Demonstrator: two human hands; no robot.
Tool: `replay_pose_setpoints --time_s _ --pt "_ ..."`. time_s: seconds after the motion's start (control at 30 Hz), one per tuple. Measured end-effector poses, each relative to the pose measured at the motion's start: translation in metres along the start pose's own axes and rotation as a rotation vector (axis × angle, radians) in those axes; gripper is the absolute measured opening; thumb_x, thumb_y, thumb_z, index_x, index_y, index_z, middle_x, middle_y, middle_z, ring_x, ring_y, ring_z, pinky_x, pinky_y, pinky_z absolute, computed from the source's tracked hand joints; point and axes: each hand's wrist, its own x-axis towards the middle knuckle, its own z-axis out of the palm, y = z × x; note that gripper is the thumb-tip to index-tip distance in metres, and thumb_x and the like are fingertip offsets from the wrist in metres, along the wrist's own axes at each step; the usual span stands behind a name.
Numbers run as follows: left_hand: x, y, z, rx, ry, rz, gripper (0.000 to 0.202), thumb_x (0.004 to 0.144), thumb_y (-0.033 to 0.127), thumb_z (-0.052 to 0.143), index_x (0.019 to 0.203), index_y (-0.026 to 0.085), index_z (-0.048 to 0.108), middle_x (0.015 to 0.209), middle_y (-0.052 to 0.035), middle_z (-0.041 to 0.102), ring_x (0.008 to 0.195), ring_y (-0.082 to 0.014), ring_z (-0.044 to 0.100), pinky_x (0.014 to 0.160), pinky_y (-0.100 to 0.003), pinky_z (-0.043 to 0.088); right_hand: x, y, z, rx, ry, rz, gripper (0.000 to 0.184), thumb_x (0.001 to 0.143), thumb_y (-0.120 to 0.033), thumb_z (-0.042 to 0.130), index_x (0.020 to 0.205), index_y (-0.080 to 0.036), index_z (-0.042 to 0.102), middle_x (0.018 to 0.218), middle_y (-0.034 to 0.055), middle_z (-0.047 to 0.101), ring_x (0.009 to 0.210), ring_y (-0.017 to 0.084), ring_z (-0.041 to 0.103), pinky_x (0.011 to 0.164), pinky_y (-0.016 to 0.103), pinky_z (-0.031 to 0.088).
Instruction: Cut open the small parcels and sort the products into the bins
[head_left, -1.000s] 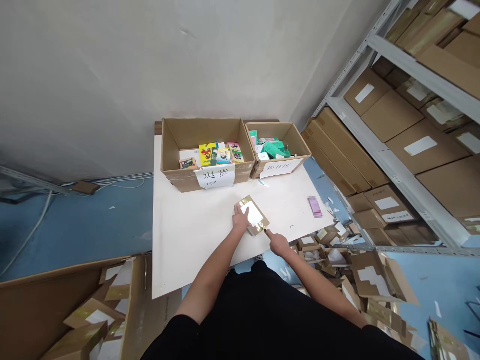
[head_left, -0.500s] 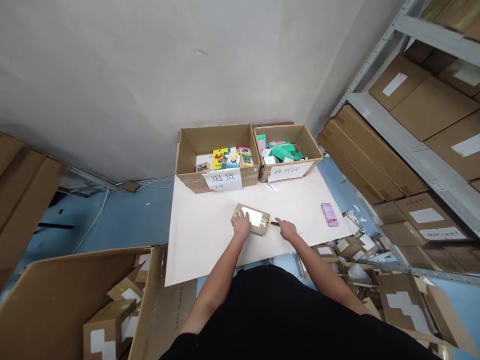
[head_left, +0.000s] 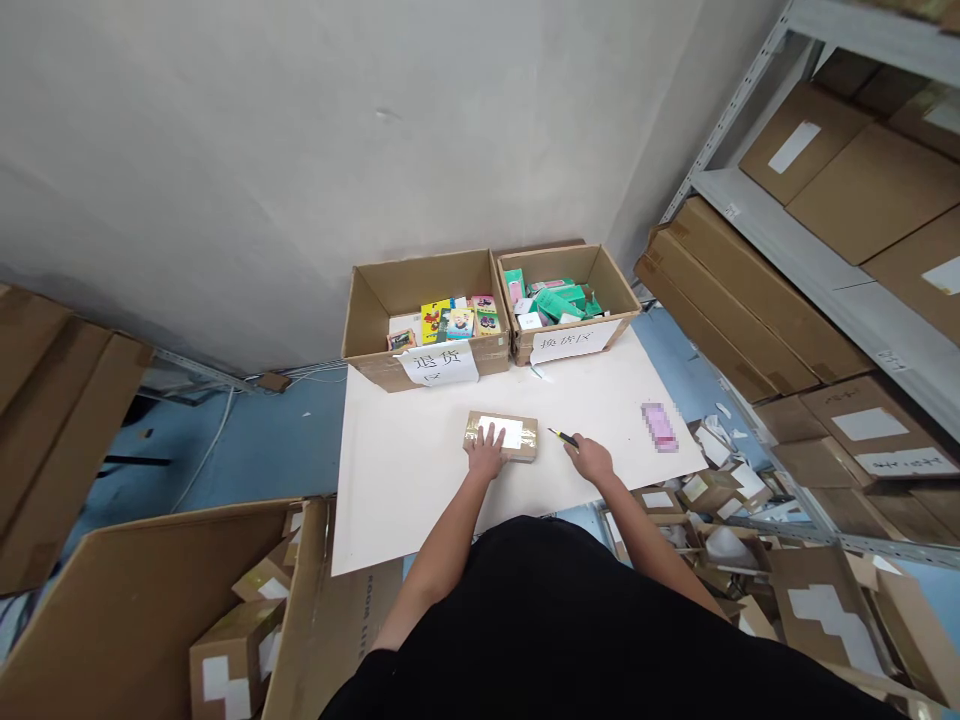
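A small taped cardboard box (head_left: pixel 529 438) with a white label on top lies on the white tabletop (head_left: pixel 405 480). My left hand (head_left: pixel 487 452) rests on its near left part, fingers spread over the label. To the right of the box, my right hand (head_left: pixel 591 460) is closed around a yellow and black utility knife (head_left: pixel 564 438). The knife's tip points toward the box, with a gap between them.
Behind stand two open cartons with handwritten signs: a left carton (head_left: pixel 367 372) of colourful small boxes, a right carton (head_left: pixel 523 350) of green packages. A blurred pink item (head_left: pixel 660 427) lies at right. A large carton (head_left: pixel 112 600) holds parcels at lower left; shelving (head_left: pixel 817 270) stands right.
My right hand has drawn the knife away from the box's right end, to the right. The box has turned slightly, its long side now straighter to me. My left hand's fingers have spread.
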Motion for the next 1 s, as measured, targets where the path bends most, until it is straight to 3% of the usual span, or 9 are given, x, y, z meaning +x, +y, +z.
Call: replay_pose_setpoints --time_s 0.13,0.27,0.33,0.53,0.73,1.0 --pt "0.0 0.017 0.009 0.022 0.104 -0.064 0.078 0.104 0.056 0.041 0.171 0.034 0.008 0.181 -0.0037 0.0 0.166 -0.0374 0.001 0.128 -0.065 0.018 0.02 0.026 -0.009 0.338 -0.08 0.037 0.021 0.11 -0.039 0.051 0.114 -0.022 0.063 0.092 0.0059 0.076 0.08 0.02 0.073 0.066 0.024 0.045" --pt "0.005 0.032 0.012 0.038 0.145 -0.159 0.074 0.106 0.05 0.037 0.172 0.032 0.008 0.181 -0.0068 0.002 0.165 -0.0395 0.003 0.126 -0.068 0.022 0.041 0.011 0.013 0.87 -0.176 0.151 0.019 0.109 -0.033 0.053 0.094 -0.021 0.054 0.075 0.0013 0.07 0.061 0.014 0.068 0.058 0.021 0.048" --pt "0.009 0.034 0.007 0.031 0.119 -0.167 0.074 0.106 0.051 0.036 0.172 0.031 0.008 0.181 -0.0072 0.002 0.165 -0.0402 0.003 0.126 -0.068 0.023 0.051 -0.002 0.028 0.983 -0.205 0.216 0.025 0.107 -0.037 0.058 0.088 -0.022 0.05 0.067 -0.0014 0.065 0.053 0.013 0.063 0.052 0.021 0.047" --pt "0.012 0.033 0.0 0.053 0.089 -0.156 0.075 0.106 0.056 0.033 0.172 0.03 0.01 0.181 -0.0086 0.003 0.165 -0.0412 0.006 0.125 -0.068 0.024 0.08 -0.02 0.045 0.965 -0.238 0.268 0.033 0.107 -0.043 0.057 0.083 -0.023 0.049 0.051 -0.0067 0.053 0.038 0.01 0.049 0.043 0.02 0.04" --pt "0.008 0.036 -0.001 0.043 0.07 -0.17 0.073 0.106 0.053 0.033 0.172 0.03 0.009 0.181 -0.0088 0.001 0.165 -0.0405 0.005 0.125 -0.069 0.023 0.096 -0.03 0.042 0.724 -0.228 0.211 0.037 0.106 -0.05 0.058 0.083 -0.022 0.052 0.054 -0.005 0.057 0.038 0.01 0.054 0.045 0.02 0.039" --pt "0.008 0.039 0.002 0.054 0.084 -0.167 0.072 0.106 0.048 0.034 0.172 0.032 0.01 0.18 -0.0124 0.004 0.164 -0.0438 0.006 0.12 -0.076 0.024 0.09 -0.034 0.031 0.543 -0.256 0.157 0.039 0.108 -0.052 0.052 0.092 -0.018 0.061 0.062 -0.0004 0.065 0.044 0.012 0.059 0.051 0.021 0.042"
